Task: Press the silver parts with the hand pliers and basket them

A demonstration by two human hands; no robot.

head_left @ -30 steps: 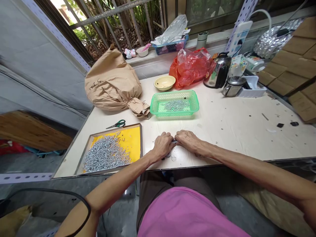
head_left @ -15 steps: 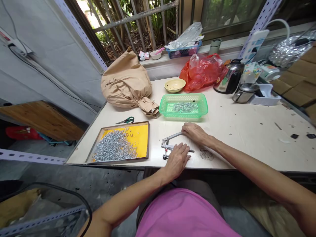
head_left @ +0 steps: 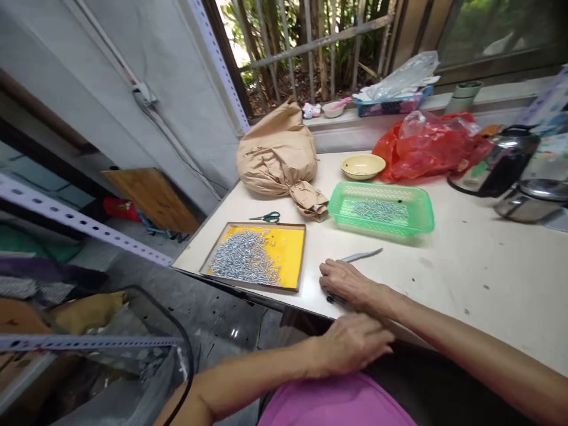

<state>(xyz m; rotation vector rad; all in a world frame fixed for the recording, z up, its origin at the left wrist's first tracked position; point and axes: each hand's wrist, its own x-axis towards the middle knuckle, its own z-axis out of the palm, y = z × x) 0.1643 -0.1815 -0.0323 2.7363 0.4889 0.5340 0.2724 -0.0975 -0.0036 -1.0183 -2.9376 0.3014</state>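
Observation:
A grey metal hand tool with long handles lies on the table near its front edge; one handle (head_left: 364,255) and a small black end piece show. My right hand (head_left: 348,280) is curled over the tool's hinged head, covering most of it. Closer to my body, my left hand (head_left: 357,343) is apart from the tool, over the table's front edge. Its fingers stretch to the right, somewhat blurred, and no object shows in them. Left of the tool is a shallow tray (head_left: 302,258) with a yellow bottom, heaped with small silver metal pieces (head_left: 244,257).
A green plastic basket (head_left: 337,220) holds more small metal pieces. Scissors (head_left: 268,217) lie behind the tray. Farther back are a brown paper bundle (head_left: 277,151), a yellow bowl (head_left: 362,167), a red plastic bag (head_left: 421,154) and a kettle (head_left: 501,160).
My left hand has come off the tool and moved toward my body. My right hand has shifted from the handle's end to the tool's head. The view has turned left.

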